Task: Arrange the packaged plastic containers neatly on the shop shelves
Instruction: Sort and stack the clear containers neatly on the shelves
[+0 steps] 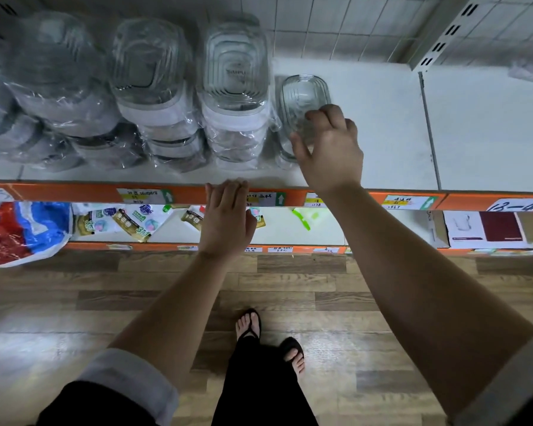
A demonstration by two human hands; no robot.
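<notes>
Several clear plastic container packs in shrink wrap stand in stacks on the white top shelf. The tallest stack is in the middle. Right beside it stands a smaller clear container pack. My right hand grips this small pack from the front, with the thumb on its left side and the fingers curled over its top. My left hand is flat with straight fingers, and its fingertips reach the shelf's orange front edge, below the tallest stack.
The shelf's right half is bare white board up to a metal upright. More wrapped stacks fill the left. A lower shelf holds bagged goods and boxes. Wooden floor and my sandalled feet are below.
</notes>
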